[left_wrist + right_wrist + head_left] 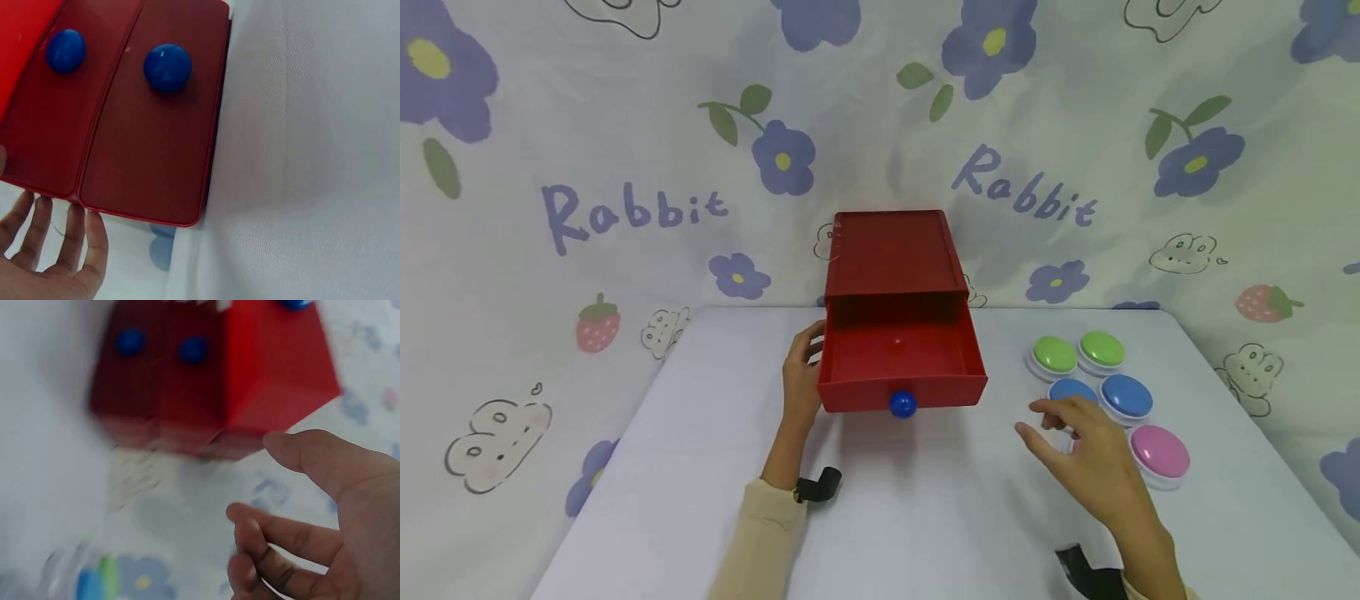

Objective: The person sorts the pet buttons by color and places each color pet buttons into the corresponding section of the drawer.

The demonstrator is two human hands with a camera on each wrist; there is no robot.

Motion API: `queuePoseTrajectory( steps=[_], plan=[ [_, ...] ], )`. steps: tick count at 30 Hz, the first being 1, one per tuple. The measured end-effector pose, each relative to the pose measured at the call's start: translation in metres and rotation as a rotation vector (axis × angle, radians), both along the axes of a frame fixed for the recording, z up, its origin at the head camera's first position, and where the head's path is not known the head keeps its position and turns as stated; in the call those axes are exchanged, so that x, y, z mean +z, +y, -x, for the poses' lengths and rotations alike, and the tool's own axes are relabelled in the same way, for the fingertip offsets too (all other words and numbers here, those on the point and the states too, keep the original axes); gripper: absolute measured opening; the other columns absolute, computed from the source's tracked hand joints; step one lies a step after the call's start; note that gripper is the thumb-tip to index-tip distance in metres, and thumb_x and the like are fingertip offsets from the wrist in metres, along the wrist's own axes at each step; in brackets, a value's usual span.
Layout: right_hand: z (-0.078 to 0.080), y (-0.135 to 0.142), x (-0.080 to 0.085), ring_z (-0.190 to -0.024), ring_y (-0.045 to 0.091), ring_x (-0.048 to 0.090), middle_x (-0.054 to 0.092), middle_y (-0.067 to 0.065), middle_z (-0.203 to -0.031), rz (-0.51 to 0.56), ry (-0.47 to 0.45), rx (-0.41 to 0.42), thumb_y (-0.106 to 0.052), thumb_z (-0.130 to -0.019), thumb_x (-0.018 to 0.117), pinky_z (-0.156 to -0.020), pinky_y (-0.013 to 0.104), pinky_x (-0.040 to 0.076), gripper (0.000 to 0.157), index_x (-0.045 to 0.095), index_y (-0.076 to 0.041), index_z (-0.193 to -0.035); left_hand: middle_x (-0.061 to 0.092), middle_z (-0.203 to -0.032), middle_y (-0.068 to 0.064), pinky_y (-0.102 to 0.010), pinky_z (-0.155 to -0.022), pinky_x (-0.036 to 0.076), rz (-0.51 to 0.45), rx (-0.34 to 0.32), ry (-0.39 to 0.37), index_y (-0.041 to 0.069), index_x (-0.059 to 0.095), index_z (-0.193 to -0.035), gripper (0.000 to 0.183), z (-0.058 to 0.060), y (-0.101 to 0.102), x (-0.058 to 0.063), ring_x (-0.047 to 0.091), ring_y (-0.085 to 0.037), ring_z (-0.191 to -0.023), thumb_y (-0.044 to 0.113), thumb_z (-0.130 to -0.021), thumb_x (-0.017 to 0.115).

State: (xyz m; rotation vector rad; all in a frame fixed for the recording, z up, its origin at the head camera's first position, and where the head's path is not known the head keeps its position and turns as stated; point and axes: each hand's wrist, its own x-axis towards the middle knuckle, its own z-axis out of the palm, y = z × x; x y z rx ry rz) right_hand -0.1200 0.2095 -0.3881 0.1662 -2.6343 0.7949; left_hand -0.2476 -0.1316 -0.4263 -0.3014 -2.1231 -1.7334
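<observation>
A red drawer cabinet (887, 250) stands near the back of the table. Its top drawer (861, 396) is pulled out, with a blue knob (902, 405) on the front; no contents show inside. The two lower drawers, each with a round blue knob (167, 67), sit closed in the left wrist view. Against the cabinet's left side rest the fingers of my left hand (802, 379). My right hand (1093, 454) hovers at the right, thumb and fingers loosely bent and apart, holding nothing. It partly covers the round push buttons beneath it.
Several push buttons on white bases stand at the right: green buttons (1102, 347), blue buttons (1126, 395) and a pink button (1161, 451). Behind the white table (895, 517) hangs a cloth (865, 150) printed with flowers and rabbits.
</observation>
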Motion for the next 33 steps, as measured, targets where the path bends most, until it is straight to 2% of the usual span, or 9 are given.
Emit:
queuePoseTrajectory(
  steps=[4,6,8,13,16,22,25,29,33],
  plan=[
    [-0.002,0.046,-0.031,-0.103,0.036,0.046,0.056,0.018,-0.108,-0.102,-0.100,-0.073,-0.034,-0.075,0.088,-0.076,0.054,0.047,0.058,0.069,0.000,-0.118,0.054,-0.137,-0.017,-0.020,-0.088,0.051,0.020,0.013,-0.007,0.000,0.051,-0.142,0.045,0.000,0.001,0.000,0.058,-0.031,-0.118,0.005,-0.099,0.061],
    [-0.003,0.066,-0.044,-0.108,0.044,0.040,0.050,0.025,-0.114,-0.138,-0.149,-0.097,-0.040,-0.073,0.089,-0.080,0.059,0.039,0.067,0.066,0.003,-0.120,0.054,-0.137,-0.017,-0.019,-0.088,0.051,0.023,0.019,-0.006,0.001,0.051,-0.142,0.045,0.001,0.001,-0.001,0.058,-0.030,-0.118,0.006,-0.099,0.061],
    [-0.006,0.081,-0.053,-0.110,0.048,0.035,0.047,0.028,-0.117,-0.170,-0.201,-0.125,-0.047,-0.072,0.088,-0.080,0.061,0.034,0.075,0.063,0.004,-0.121,0.054,-0.137,-0.017,-0.019,-0.088,0.051,0.018,0.018,-0.009,0.001,0.051,-0.143,0.045,0.001,0.000,-0.002,0.058,-0.029,-0.118,0.006,-0.099,0.061],
    [-0.011,0.099,-0.067,-0.110,0.050,0.031,0.043,0.029,-0.116,-0.203,-0.282,-0.180,-0.058,-0.068,0.086,-0.077,0.060,0.028,0.090,0.060,0.009,-0.122,0.052,-0.141,-0.016,-0.019,-0.088,0.052,-0.031,-0.003,-0.020,0.004,0.050,-0.145,0.048,0.015,-0.004,-0.021,0.056,-0.031,-0.120,0.007,-0.099,0.061],
    [-0.013,0.101,-0.072,-0.110,0.051,0.030,0.042,0.029,-0.114,-0.197,-0.293,-0.208,-0.057,-0.066,0.088,-0.077,0.060,0.029,0.095,0.059,0.012,-0.123,0.052,-0.141,-0.012,-0.019,-0.087,0.052,-0.055,-0.013,-0.023,0.009,0.050,-0.145,0.048,0.022,-0.006,-0.031,0.055,-0.030,-0.121,0.009,-0.099,0.062],
    [-0.014,0.100,-0.081,-0.111,0.050,0.032,0.046,0.027,-0.112,-0.169,-0.204,-0.233,-0.052,-0.063,0.091,-0.076,0.060,0.029,0.090,0.061,0.014,-0.116,0.053,-0.140,-0.008,-0.022,-0.087,0.053,-0.073,-0.026,-0.022,0.012,0.052,-0.144,0.047,0.021,-0.005,-0.032,0.055,-0.028,-0.120,0.010,-0.098,0.063],
    [-0.015,0.098,-0.082,-0.111,0.050,0.033,0.047,0.026,-0.110,-0.166,-0.187,-0.244,-0.054,-0.063,0.090,-0.076,0.060,0.029,0.089,0.063,0.014,-0.114,0.053,-0.140,-0.007,-0.022,-0.087,0.054,-0.080,-0.017,-0.034,0.012,0.053,-0.144,0.046,0.020,-0.004,-0.031,0.055,-0.028,-0.120,0.010,-0.099,0.063],
    [-0.018,0.095,-0.076,-0.109,0.048,0.035,0.047,0.025,-0.109,-0.173,-0.181,-0.238,-0.055,-0.063,0.089,-0.076,0.059,0.028,0.090,0.064,0.014,-0.115,0.053,-0.139,-0.006,-0.023,-0.087,0.054,-0.092,-0.016,-0.040,0.013,0.053,-0.143,0.045,0.019,-0.004,-0.030,0.055,-0.027,-0.120,0.012,-0.099,0.062],
    [-0.016,0.089,-0.059,-0.102,0.046,0.038,0.049,0.024,-0.106,-0.183,-0.137,-0.200,-0.053,-0.062,0.091,-0.074,0.056,0.027,0.086,0.065,0.012,-0.113,0.053,-0.140,-0.008,-0.021,-0.087,0.053,-0.080,-0.012,-0.044,0.011,0.052,-0.144,0.046,0.020,-0.004,-0.029,0.055,-0.028,-0.121,0.010,-0.099,0.061]
  ],
)
